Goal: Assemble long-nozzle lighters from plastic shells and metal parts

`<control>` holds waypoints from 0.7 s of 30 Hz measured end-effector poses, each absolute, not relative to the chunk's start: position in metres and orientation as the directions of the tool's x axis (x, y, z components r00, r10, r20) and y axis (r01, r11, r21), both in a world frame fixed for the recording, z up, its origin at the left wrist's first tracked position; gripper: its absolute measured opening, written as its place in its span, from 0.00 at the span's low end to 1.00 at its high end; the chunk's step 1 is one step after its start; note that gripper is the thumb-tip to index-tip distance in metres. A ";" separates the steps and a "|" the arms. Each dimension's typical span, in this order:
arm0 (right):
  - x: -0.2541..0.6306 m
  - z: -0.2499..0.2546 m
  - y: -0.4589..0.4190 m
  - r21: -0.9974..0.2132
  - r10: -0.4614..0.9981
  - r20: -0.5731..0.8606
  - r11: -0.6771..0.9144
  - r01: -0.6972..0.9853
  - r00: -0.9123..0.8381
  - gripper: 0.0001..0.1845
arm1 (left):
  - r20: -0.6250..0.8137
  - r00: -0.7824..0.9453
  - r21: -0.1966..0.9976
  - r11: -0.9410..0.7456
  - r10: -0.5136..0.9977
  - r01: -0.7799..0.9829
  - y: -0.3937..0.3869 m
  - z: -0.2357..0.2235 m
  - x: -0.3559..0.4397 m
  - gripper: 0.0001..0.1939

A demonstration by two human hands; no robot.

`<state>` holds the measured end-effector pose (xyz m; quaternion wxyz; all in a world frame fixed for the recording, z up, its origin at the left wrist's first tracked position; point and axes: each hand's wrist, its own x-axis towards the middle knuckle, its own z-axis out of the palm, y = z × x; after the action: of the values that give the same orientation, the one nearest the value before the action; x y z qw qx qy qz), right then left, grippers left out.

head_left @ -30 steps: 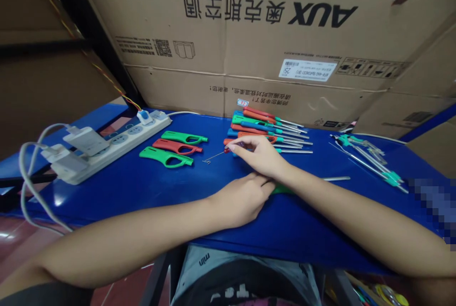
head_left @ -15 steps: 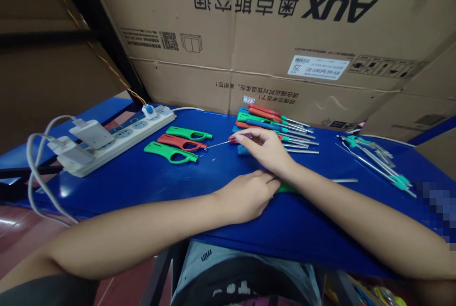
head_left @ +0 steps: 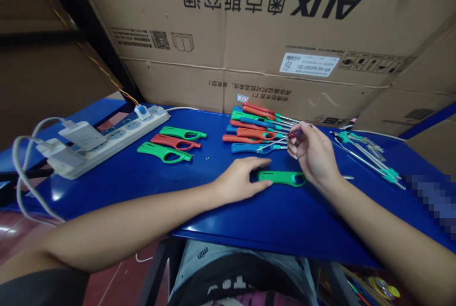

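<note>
My right hand [head_left: 318, 156] grips a small screwdriver [head_left: 295, 134] by its dark red handle. Its thin shaft points left, above a blue gas lighter [head_left: 242, 148]. My left hand [head_left: 240, 178] is open, thumb and fingers apart around the left end of a green gas lighter [head_left: 280, 177] lying on the blue table [head_left: 228, 227]. Whether the thumb touches it I cannot tell. My right hand and wrist cover part of that lighter's metal tube. Behind the hands lies a row of several red, orange, green and blue lighters [head_left: 254, 134] with metal tubes.
Three lighter handles without tubes, including a red one [head_left: 174, 142], lie at the left. A tiny metal piece [head_left: 207, 158] is near them. A white power strip [head_left: 117, 137] with plugs stands far left. Loose metal tubes [head_left: 374, 161] lie at the right. Cardboard [head_left: 213, 66] rises behind.
My right hand has moved right with the screwdriver, away from the lighter handles at the left. My left hand has opened, and the green lighter now shows beside it.
</note>
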<state>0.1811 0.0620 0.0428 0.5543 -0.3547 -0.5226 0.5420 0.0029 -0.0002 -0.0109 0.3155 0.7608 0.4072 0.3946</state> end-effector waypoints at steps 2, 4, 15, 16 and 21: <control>0.188 0.040 0.065 -0.956 0.974 0.197 0.166 -0.240 -0.109 0.12 | 0.341 0.211 0.894 -0.385 0.916 0.230 0.002 -0.009 0.004 0.28; 0.190 0.037 0.066 -0.959 0.975 0.193 0.165 -0.232 -0.105 0.11 | 0.348 0.123 0.915 -0.365 0.929 0.169 0.004 -0.004 0.005 0.26; 0.190 0.032 0.067 -0.950 0.983 0.150 0.114 -0.290 -0.105 0.10 | 0.493 0.096 0.814 -0.498 0.864 0.300 0.002 0.010 0.001 0.07; 0.190 0.032 0.067 -0.950 0.984 0.149 0.114 -0.292 -0.099 0.10 | 0.492 0.089 0.809 -0.493 0.866 0.321 0.002 0.011 0.001 0.06; 0.190 0.033 0.067 -0.951 0.984 0.154 0.122 -0.284 -0.091 0.11 | 0.491 0.098 0.782 -0.487 0.866 0.388 0.001 0.015 -0.002 0.06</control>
<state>0.1899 0.0671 0.0330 0.5700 -0.3600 -0.4862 0.5560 -0.0021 0.0013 0.0148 0.2383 0.7015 0.4468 0.5014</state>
